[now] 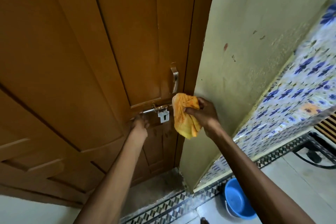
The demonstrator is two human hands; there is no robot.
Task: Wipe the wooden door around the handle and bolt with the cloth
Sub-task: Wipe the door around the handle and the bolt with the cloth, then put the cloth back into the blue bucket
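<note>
one blue bucket (237, 198) on the floor, partly cut off behind the right arm. two bare hands: right hand (203, 112) bunches one yellow cloth (184, 114) against the wooden door (91, 60) edge, left hand (141, 122) pressed flat under one bolt (154, 110), fingers blurred. one handle (175, 79) above.

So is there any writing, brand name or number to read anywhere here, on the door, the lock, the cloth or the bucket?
None can be read.
Door, handle and bolt: no lettering shows.
Cloth in the right hand: plain yellow, no label visible.
Bucket: no marking shows.
Tiles: flower patterns only, no words.
</note>
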